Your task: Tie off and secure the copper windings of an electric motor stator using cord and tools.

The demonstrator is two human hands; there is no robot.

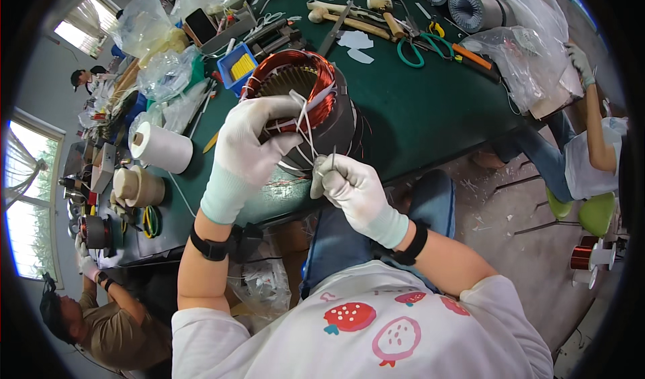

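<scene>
A motor stator (344, 127) stands on the green table in front of me, with a ring of copper winding (321, 77) at its top bound by white ties. My left hand (250, 140), in a white glove, curls over the near left rim of the winding, its fingers partly hidden inside the ring. White lacing cord (306, 129) loops from the winding beside my left thumb and runs down to my right hand (353, 190). That gloved hand is closed in a pinch on the cord, just off the stator's near side. A thin metal needle-like tool (334, 152) pokes up from its fingers.
Mallets (356, 24), green-handled scissors (420, 49) and an orange-handled tool (471, 57) lie farther back. A blue box (237, 63) and a white cord spool (160, 147) are at left. Co-workers sit at left (111, 318) and right (598, 151). More stators (474, 10) stand far right.
</scene>
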